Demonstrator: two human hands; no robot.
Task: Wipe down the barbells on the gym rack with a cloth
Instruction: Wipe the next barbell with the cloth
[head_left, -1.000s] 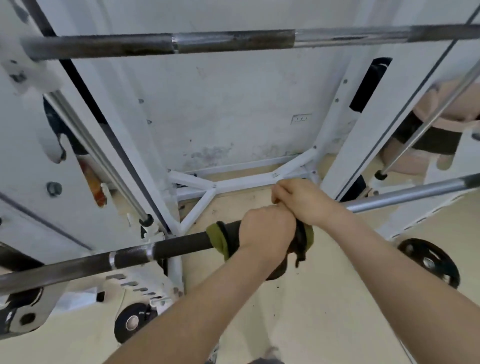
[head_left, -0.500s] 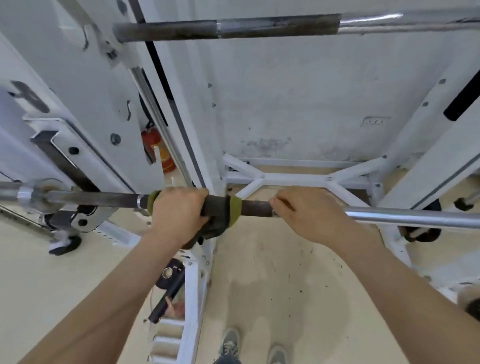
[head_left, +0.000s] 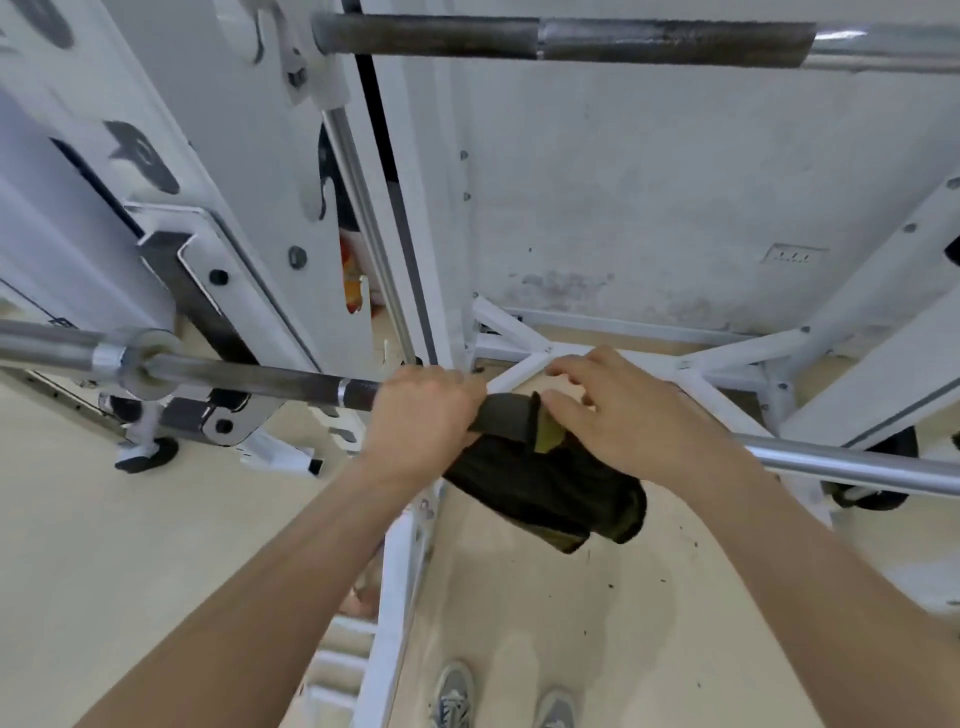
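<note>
The lower barbell (head_left: 249, 376) runs across the white rack (head_left: 249, 156), its left end resting in the hook on the rack's left upright. The left hand (head_left: 421, 415) grips the bar, fingers curled round it and over one end of a dark cloth (head_left: 545, 483) with an olive edge. The cloth is draped over the bar and hangs below it. The right hand (head_left: 634, 421) lies on top of the cloth with its fingers loosely spread. An upper barbell (head_left: 571, 39) spans the rack's top. Grey shoes (head_left: 452, 696) stand on the beige floor (head_left: 130, 519).
</note>
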